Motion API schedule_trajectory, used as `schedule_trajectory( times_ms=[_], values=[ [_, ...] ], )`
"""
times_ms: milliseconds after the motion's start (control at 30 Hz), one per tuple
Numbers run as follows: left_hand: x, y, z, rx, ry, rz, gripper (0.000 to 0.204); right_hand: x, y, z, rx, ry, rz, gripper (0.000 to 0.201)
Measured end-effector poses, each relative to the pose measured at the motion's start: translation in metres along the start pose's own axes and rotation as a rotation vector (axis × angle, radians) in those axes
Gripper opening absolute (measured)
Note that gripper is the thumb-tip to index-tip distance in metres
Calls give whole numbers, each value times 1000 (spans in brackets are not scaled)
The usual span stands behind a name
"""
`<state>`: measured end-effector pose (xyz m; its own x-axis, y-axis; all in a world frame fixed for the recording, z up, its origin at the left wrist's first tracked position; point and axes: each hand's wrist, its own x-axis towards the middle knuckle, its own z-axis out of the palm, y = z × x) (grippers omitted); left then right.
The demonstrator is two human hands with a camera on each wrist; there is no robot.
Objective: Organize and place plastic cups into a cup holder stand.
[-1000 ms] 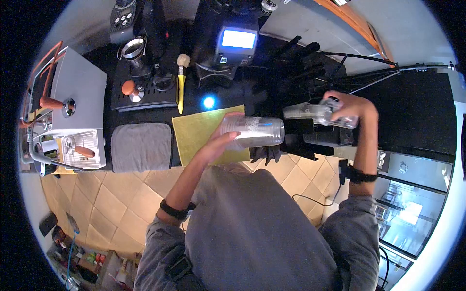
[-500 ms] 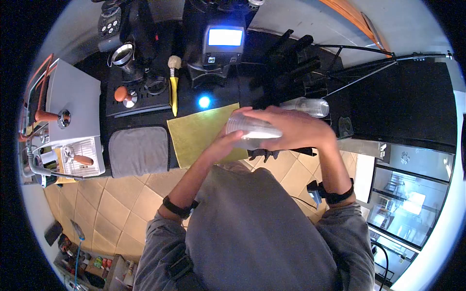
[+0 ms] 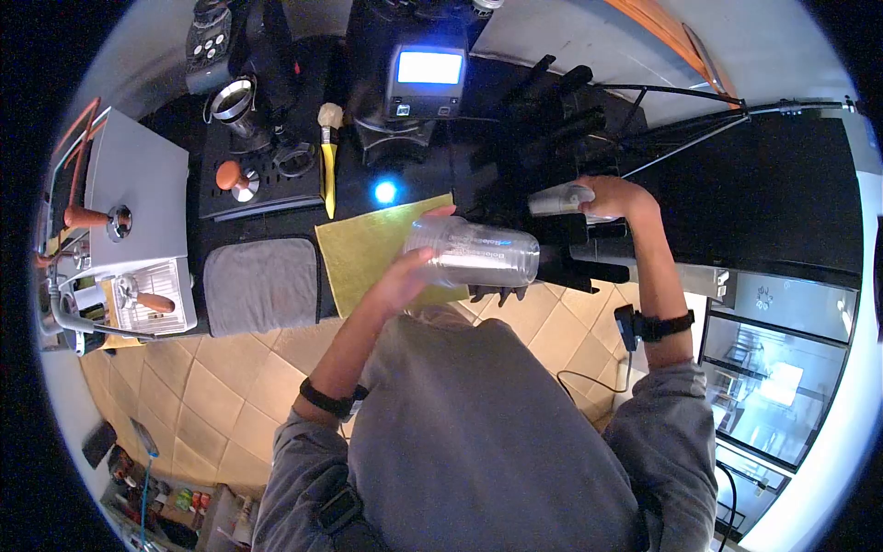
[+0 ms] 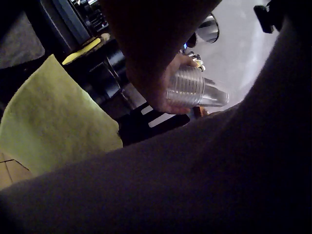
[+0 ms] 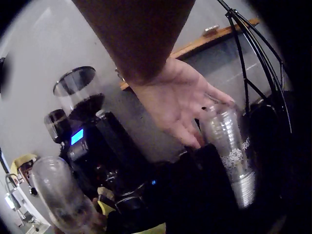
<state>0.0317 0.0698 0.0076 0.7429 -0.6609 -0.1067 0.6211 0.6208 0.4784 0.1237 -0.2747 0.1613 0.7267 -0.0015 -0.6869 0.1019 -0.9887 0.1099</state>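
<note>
A stack of clear plastic cups (image 3: pixel 487 255) lies sideways in my left hand (image 3: pixel 403 280), whose fingers and thumb curl round its rim end. In the left wrist view the stacked rims (image 4: pixel 186 87) show within my left hand (image 4: pixel 158 87). To the right, my right hand (image 3: pixel 618 199) holds the end of another clear cup stack (image 3: pixel 557 200) at the black rack. The right wrist view shows my right hand's (image 5: pixel 178 100) fingertips against that printed stack (image 5: pixel 229 146), with the left hand's cups (image 5: pixel 62 190) at lower left.
A yellow cloth (image 3: pixel 354 258) and a grey cloth (image 3: pixel 262 285) lie on the counter. Behind are a grinder with a lit screen (image 3: pixel 429 67), a yellow-handled brush (image 3: pixel 330 170) and a tamper (image 3: pixel 237 181). An espresso machine (image 3: pixel 143 184) stands left, and a black tripod (image 3: pixel 681 92) right.
My right hand came across to the left hand's cups, then moved back right to the other stack. The left hand keeps its hold. The view has shifted slightly.
</note>
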Motion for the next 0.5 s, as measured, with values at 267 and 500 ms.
schedule_trajectory(
  times_ms=[267, 500],
  values=[
    [-6, 3, 1, 56, 57, 24, 94, 26, 3, -18, -14, -339, 69, 93],
    [-10, 3, 1, 40, 86, 16, 95, 6, -1, -33, 154, -309, 212, 89]
  ],
)
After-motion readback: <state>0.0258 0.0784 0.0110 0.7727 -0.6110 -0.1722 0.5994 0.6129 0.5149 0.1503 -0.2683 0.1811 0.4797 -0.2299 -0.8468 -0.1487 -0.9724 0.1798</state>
